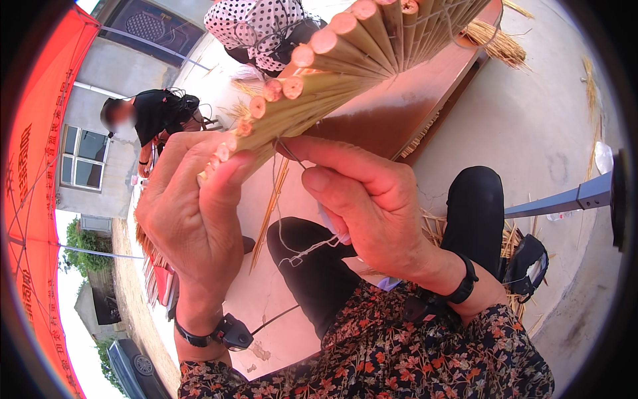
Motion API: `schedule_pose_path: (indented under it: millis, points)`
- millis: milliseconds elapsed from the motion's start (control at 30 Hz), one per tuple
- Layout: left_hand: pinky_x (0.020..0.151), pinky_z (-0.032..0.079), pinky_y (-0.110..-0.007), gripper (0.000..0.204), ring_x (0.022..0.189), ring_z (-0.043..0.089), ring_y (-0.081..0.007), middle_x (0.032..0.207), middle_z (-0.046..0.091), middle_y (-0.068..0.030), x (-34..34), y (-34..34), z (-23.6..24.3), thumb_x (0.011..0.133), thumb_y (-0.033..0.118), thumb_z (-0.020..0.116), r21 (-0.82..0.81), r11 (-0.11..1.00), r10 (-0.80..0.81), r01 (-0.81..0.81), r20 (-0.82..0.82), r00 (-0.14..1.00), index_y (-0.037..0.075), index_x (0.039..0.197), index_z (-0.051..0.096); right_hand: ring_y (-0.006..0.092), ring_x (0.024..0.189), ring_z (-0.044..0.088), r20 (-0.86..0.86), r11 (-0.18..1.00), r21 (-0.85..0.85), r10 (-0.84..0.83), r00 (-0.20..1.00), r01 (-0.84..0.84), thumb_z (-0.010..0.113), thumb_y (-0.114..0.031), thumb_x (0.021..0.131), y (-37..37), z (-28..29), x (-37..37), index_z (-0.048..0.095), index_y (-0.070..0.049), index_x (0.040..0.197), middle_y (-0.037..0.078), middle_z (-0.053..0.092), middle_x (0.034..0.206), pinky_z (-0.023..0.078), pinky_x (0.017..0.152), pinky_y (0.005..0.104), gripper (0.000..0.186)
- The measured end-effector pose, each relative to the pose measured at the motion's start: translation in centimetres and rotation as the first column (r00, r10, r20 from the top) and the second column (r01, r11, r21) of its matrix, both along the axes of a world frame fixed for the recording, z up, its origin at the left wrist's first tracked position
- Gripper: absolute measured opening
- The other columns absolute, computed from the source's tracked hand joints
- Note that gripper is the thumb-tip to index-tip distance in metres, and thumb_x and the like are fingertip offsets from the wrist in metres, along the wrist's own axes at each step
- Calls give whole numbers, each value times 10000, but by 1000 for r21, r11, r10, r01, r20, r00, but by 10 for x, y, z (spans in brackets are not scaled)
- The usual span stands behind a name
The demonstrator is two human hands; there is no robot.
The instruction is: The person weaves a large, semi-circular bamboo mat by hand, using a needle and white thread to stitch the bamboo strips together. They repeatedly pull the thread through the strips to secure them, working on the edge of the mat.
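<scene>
A fanned band of bundled straw stalks [352, 53] with round cut ends runs diagonally up to the right, with thin twine crossing its upper right end. My left hand [203, 199] grips its lower left end, thumb up near the cut ends. My right hand [362, 209] is just right of that, pinching a thin needle-like piece [289, 151] between thumb and forefinger where it meets the straw. A pale cord [282, 236] hangs in loose loops below the straw between my hands. What my curled lower right fingers hold, if anything, is hard to make out.
A brown board structure [415, 120] stands behind the straw. Two co-workers [159, 116] work at upper left and top, beside a red canopy [30, 199]. A metal leg [565, 201] is at right, loose straw [498, 36] lies around, and a parked car [133, 366] is at lower left.
</scene>
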State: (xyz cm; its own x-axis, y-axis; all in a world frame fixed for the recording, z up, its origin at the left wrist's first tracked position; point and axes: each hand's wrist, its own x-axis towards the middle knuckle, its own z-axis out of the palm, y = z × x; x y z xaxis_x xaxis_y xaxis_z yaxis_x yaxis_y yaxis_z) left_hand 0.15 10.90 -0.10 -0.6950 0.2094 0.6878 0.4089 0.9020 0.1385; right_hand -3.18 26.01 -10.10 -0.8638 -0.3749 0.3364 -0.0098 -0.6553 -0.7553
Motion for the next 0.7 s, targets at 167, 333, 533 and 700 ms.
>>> schedule_pose_path:
  millis: [167, 333, 533, 700]
  points:
    - [651, 479, -290, 225, 742, 645, -207, 874, 684, -132, 1, 1, 0, 964, 168, 664, 0, 1000, 19, -19, 20, 1000, -50, 954, 720, 3, 538, 412, 4, 1000, 14, 7, 1000, -7, 514, -36, 1025, 2, 1, -1, 626, -4, 1348, -54, 552, 701, 339, 470, 181, 343]
    - [639, 476, -287, 219, 728, 642, -205, 870, 681, -126, 2, -1, 0, 958, 172, 671, -25, 1000, 3, -3, 7, 1000, -39, 971, 730, -1, 540, 416, -24, 1000, 16, -23, 999, 23, 523, -34, 1020, 2, 1, -1, 638, -5, 1335, -53, 571, 711, 340, 472, 179, 337]
    - [639, 488, -291, 243, 725, 649, -207, 881, 685, -133, 3, 0, 0, 940, 206, 703, -32, 999, 2, -2, 10, 1000, -28, 995, 746, -7, 541, 425, -87, 996, 53, -72, 994, 77, 530, -16, 1014, 5, 2, 0, 642, 4, 1322, -50, 590, 721, 349, 479, 181, 328]
    - [632, 513, -312, 354, 732, 661, -232, 900, 678, -140, 18, 11, -16, 886, 287, 771, -109, 994, 21, -17, 32, 999, -39, 1021, 738, 28, 708, 521, 20, 993, 113, -47, 999, 45, 564, -27, 1013, 24, 3, 15, 677, 31, 1201, -2, 647, 830, 431, 607, 210, 227]
